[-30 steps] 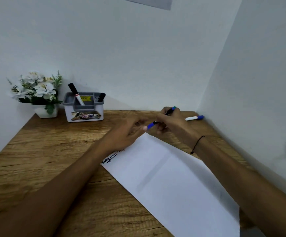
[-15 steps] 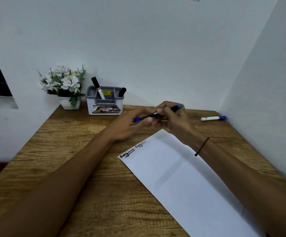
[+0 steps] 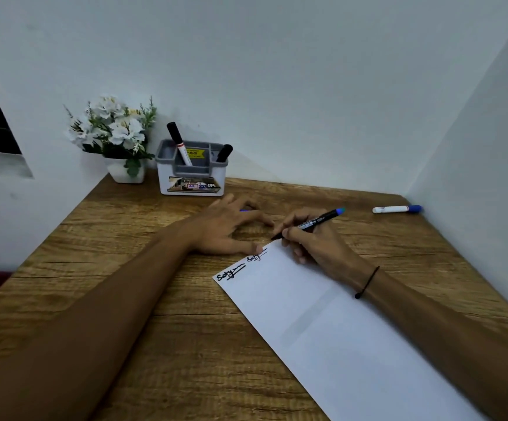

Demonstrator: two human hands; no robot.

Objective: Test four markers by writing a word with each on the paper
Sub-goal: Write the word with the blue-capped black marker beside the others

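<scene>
My wooden desk (image 3: 131, 299) fills a corner between two pale walls; the sheet of paper (image 3: 322, 323) lies on it at a slant, running from the centre toward the lower right edge of view; two handwritten words, each underlined, sit at its far left corner (image 3: 242, 267). My left hand (image 3: 231, 229) rests palm-down on the desk just beyond that corner, fingers spread and empty, the thumb tip touching the paper edge; a blue cap (image 3: 244, 210) shows partly from under its fingers. My right hand (image 3: 313, 241) is closed in a writing grip on the black marker with a blue end (image 3: 310, 223); its uncapped tip sits at the far corner of the paper, whether touching I cannot tell. At the back wall stands a grey-and-white organiser (image 3: 192, 177) holding two black-capped markers (image 3: 179, 142), one leaning left, one at the right; a white flower pot (image 3: 116, 138) stands just beside it on the left. A white marker with blue cap (image 3: 396, 209) lies flat near the right wall, well apart from both hands.
</scene>
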